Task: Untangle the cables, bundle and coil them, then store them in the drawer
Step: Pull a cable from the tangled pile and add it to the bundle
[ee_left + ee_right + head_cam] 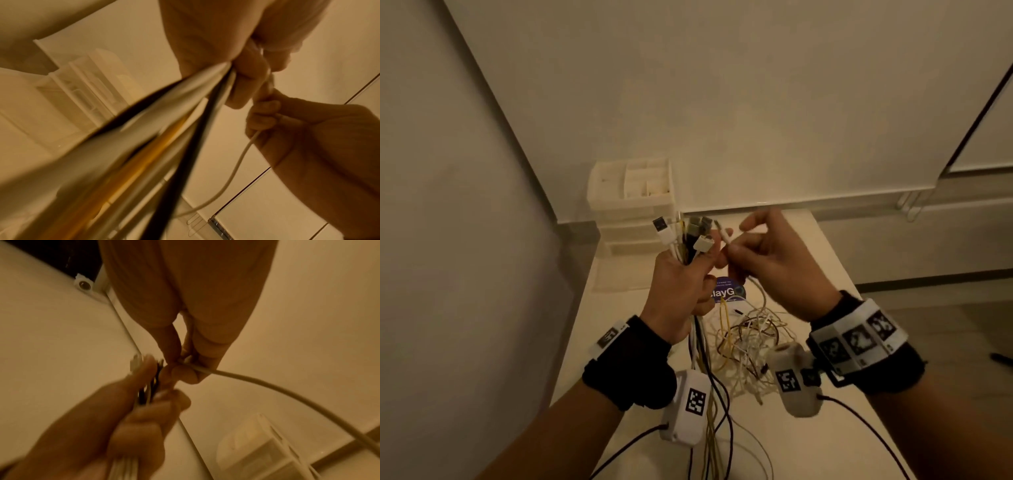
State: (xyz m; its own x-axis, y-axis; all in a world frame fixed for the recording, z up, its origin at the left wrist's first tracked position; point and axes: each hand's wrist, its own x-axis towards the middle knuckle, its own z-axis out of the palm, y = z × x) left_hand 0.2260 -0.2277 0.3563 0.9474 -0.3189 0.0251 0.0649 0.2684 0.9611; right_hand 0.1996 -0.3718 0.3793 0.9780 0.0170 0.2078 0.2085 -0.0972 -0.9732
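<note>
Left hand [681, 281] clenching gathered plug ends [683, 236]; right hand [767, 260] pinching white cable end [724, 236]. Tangle [750, 339] below fingers remaining; coiling, drawer unit [631, 205] storing pending.

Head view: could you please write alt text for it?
The left hand grips a bundle of cables upright by their plugs while the right hand pinches a white cable beside it. Tangled cables lie on the table before a drawer unit.
</note>
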